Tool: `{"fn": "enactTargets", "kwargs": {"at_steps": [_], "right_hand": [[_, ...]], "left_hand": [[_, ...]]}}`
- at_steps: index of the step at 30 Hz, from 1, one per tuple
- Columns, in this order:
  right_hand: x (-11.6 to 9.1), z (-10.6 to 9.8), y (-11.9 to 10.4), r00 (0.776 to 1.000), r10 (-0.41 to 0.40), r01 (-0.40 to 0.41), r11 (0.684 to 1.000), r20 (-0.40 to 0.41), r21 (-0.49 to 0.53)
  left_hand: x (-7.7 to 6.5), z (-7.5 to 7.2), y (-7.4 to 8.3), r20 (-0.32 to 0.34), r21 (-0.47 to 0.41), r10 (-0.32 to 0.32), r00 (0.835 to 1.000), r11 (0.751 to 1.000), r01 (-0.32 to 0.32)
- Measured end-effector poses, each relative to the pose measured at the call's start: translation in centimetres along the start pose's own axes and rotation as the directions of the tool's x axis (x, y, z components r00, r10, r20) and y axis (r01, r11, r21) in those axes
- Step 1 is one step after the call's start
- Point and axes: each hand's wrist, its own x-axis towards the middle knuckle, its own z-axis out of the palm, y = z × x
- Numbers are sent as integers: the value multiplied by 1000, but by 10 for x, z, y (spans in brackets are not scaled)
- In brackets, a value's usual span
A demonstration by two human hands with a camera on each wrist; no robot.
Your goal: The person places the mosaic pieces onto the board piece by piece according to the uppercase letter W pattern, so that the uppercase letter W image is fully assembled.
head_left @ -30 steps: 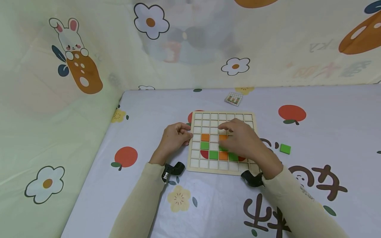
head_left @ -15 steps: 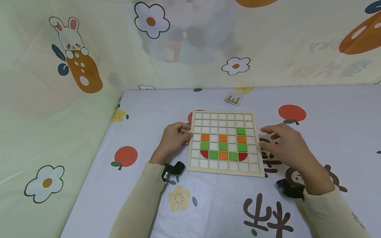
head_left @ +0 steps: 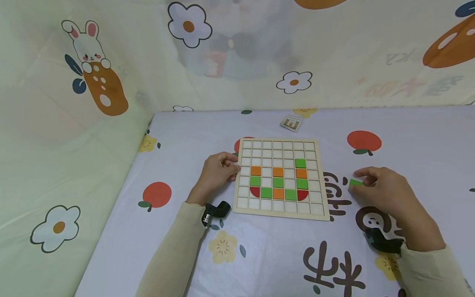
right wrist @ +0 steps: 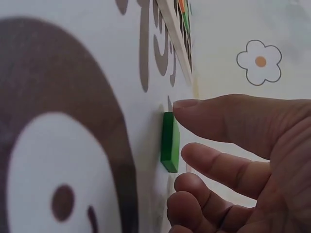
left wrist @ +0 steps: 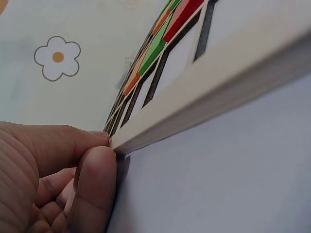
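My left hand touches the left edge of the wooden grid board with thumb and index fingertips. In the left wrist view, those tips meet the pale rim, with the other fingers curled below. Orange, green and red tiles fill some of the board's squares; a green tile tops the right column. To the right of the board, my right hand reaches over a loose green tile lying on the cloth. Thumb and fingers are parted around that tile; the thumb is close against one end, and a gap shows beside another fingertip.
A small pattern card lies behind the board. The table wears a printed white cloth. Patterned fabric hangs at the back and left. A black device sits at my left wrist, and a similar device at my right.
My right hand has left the board, moving right to the loose green tile. The top green tile in the right column, hidden earlier under the hand, shows now. My left hand stays put.
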Motion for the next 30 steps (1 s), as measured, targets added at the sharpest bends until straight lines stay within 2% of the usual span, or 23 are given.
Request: {"fn": "enactTargets", "kwargs": {"at_steps": [8,18,30], "right_hand": [[0,1,1,999,45,-46,999,28,20],[0,5,-6,998,16,-18,999,55,39],[4,11,-15,999,-26,22,995,36,99]], "left_hand": [[0,0,1,0,-1,7,1000,1000,-7],[0,0,0,-2,-4,-4,1000,1000,4],[-1,1,1,-10,19,-1,1000,1000,1]]}}
